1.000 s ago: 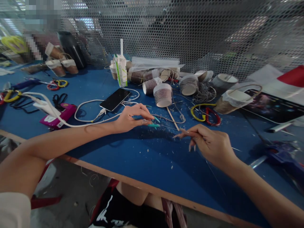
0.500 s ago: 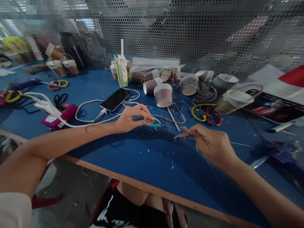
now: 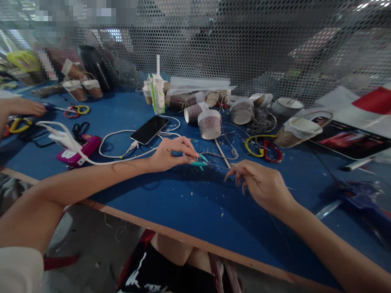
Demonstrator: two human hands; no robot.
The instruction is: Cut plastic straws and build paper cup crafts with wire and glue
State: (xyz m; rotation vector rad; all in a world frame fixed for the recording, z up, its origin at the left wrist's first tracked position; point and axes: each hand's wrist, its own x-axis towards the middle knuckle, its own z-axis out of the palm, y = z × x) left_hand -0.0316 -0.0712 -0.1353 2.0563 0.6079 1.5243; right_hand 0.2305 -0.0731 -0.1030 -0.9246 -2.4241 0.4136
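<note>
1. Thin wire (image 3: 215,164) runs just above the blue tabletop (image 3: 189,203), stretched between your two hands near the middle of the view.
2. Your left hand (image 3: 172,152) pinches one end of it; the fingers (image 3: 195,158) are closed down to the tips on the strand.
3. Your right hand (image 3: 262,185) holds the other end, fingers (image 3: 236,169) drawn together in a tight pinch on the wire.
4. A wooden stick (image 3: 222,153) lies flat just behind the wire, between both hands.
5. A wrapped paper cup (image 3: 209,124) stands mouth down behind the stick, with a phone (image 3: 149,129) on its white cable to the left.
6. Yellow and red scissors (image 3: 264,147) lie near your right hand.
7. Another person's hand (image 3: 26,108) rests at the far left edge.
</note>
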